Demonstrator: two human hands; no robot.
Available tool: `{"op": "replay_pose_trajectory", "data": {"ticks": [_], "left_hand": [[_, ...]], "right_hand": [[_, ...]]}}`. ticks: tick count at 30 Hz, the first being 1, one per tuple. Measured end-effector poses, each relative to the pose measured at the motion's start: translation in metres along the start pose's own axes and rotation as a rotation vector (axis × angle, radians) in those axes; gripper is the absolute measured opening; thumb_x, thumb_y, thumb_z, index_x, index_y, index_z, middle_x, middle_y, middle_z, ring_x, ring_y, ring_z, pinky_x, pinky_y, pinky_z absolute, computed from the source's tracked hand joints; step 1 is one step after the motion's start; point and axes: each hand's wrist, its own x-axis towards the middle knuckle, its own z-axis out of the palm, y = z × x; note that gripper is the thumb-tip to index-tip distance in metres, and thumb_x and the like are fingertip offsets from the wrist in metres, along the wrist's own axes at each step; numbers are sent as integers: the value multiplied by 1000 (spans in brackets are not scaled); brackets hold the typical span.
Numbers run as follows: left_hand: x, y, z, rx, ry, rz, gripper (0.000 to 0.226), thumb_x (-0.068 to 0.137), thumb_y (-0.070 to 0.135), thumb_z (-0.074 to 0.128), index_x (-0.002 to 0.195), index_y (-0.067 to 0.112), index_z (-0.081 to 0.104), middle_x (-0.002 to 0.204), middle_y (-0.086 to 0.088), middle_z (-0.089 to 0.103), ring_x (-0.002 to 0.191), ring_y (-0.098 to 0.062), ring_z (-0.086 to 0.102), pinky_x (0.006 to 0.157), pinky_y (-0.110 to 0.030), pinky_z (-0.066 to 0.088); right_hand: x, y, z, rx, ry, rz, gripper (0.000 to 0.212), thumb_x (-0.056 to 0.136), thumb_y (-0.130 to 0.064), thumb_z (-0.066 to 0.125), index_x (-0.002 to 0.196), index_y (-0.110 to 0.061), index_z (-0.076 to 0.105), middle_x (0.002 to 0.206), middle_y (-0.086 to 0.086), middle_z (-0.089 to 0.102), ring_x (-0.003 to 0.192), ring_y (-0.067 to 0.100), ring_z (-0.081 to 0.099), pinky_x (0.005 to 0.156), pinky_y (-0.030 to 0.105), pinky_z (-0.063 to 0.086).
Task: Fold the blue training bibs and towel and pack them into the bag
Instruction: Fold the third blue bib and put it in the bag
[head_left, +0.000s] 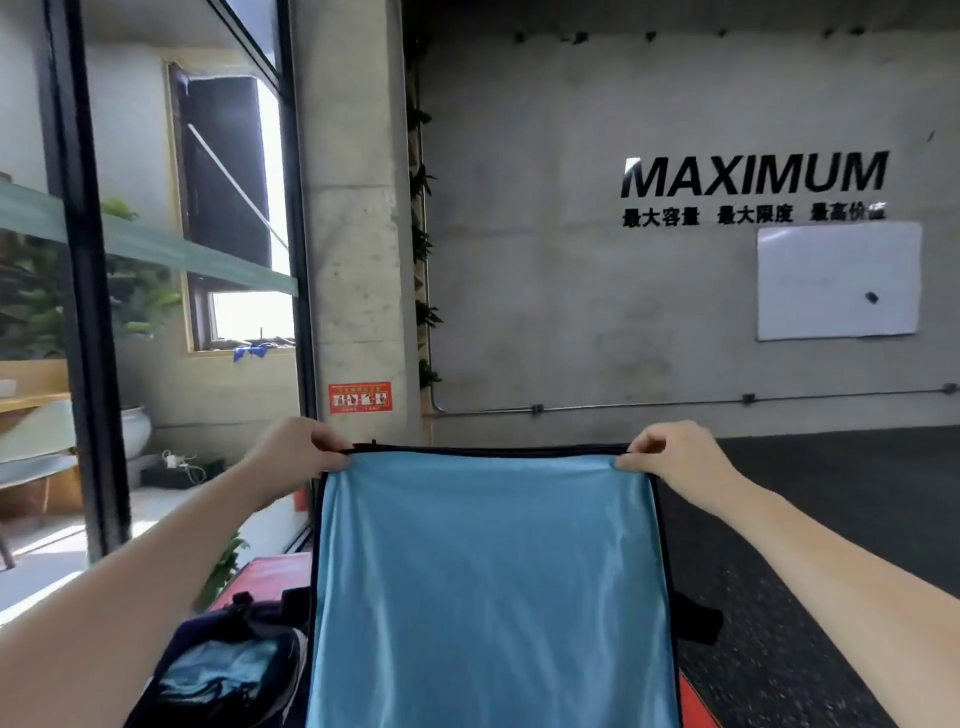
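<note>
We're seeing the bag (228, 670) nearest, at 7 o'clock, mouth gaping with blue fabric already inside. We're holding a blue bib (493, 587) up dead centre, hanging from 12 down to 6. Left hand (296, 457) is pinching its top corner at 10 o'clock, right hand (675, 457) pinching the other at 2. Concrete wall (571, 312) and whiteboard (836, 280) sitting far behind. Risk: slick fabric slipping from one pinch, so the fold is going skewed.
</note>
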Motion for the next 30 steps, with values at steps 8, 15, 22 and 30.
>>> {"op": "replay_pose_trajectory", "data": {"ticks": [8,15,22,30], "left_hand": [[-9,-93,97,271,-224,-49,35,81,-1,69,97,30,68,81,0,68,70,-12,60,60,-17,42],[12,-136,140,178,-404,-296,12,85,-6,68,96,-10,72,59,-14,65,41,-12,51,46,-21,45],[73,-137,153,2,-292,-343,11,78,11,85,79,2,78,75,-13,76,77,-25,76,75,-28,62],[167,-67,124,136,78,-79,9,79,25,83,81,18,77,86,-2,73,77,-19,64,76,-30,51]], "right_hand": [[-6,93,111,-131,-285,94,18,82,-27,80,79,-40,67,85,-11,69,80,7,66,78,27,53],[17,133,168,183,-382,472,13,94,9,55,105,3,60,72,21,67,60,33,71,46,32,55],[87,155,183,222,-404,514,14,92,9,63,105,4,61,95,32,71,81,32,76,64,36,63],[197,111,134,92,-36,211,11,86,-17,77,82,-23,69,91,9,74,89,29,71,82,45,60]]}}
